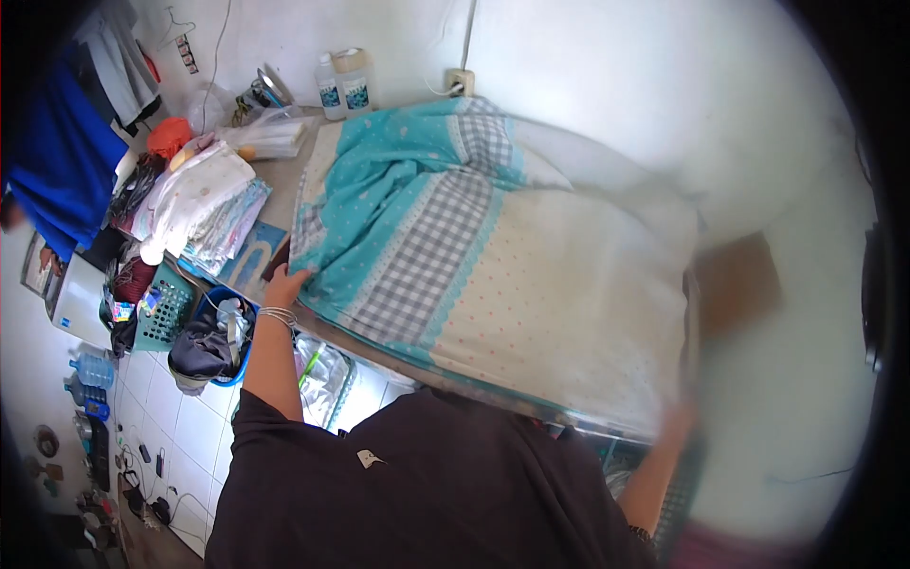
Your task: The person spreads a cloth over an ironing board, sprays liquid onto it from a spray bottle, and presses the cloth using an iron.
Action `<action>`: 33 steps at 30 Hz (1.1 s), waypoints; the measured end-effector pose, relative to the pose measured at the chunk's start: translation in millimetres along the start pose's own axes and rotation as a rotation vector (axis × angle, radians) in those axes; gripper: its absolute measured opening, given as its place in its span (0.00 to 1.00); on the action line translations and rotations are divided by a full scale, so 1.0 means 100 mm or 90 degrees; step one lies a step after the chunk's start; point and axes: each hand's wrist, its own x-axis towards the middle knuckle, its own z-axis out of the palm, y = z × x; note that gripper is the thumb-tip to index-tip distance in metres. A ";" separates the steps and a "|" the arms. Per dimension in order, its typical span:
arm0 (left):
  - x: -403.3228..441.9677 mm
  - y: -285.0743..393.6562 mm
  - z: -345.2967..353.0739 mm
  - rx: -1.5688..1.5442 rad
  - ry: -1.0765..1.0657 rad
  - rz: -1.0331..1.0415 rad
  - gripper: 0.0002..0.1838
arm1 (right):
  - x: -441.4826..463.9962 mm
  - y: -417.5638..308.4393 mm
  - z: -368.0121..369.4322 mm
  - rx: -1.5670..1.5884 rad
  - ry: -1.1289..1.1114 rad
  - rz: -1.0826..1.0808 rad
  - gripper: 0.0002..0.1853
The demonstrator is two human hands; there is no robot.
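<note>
While the patterned cloth [559, 284] lay across the table [284, 177], bunched far-left, an uneven pull risked deeper creases or toppling the bottles [355, 92] just beyond. Left hand [286, 281]: near-left corner; could not tell whether fingers gripped cloth. Right hand [677, 419]: near-right corner, blurred, perhaps at the hem; finger state unreadable. Piled fabrics [201, 194]: crowding the left side. Wall socket [460, 81]: behind.

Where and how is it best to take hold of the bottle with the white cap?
Probably best around the body of the white-capped bottle, coming from its front left. It stands upright, so fingers can wrap its sides; the wall is behind, and the wider bottle crowds its right.
</note>
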 end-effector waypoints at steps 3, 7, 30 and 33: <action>0.45 -0.08 0.05 0.020 0.015 -0.010 0.45 | -0.06 -0.97 0.23 0.259 -0.100 -0.154 0.19; 0.85 0.05 0.12 -0.135 -0.088 0.137 0.42 | -0.76 -2.52 0.33 0.316 -0.162 -0.471 0.22; 1.41 0.59 -0.10 -0.228 -0.185 -0.061 0.41 | -0.98 -5.59 0.25 0.351 -0.263 -0.859 0.14; 1.54 0.88 -0.02 -0.077 -0.078 0.064 0.31 | -1.31 -6.12 0.36 0.364 -0.309 -1.005 0.19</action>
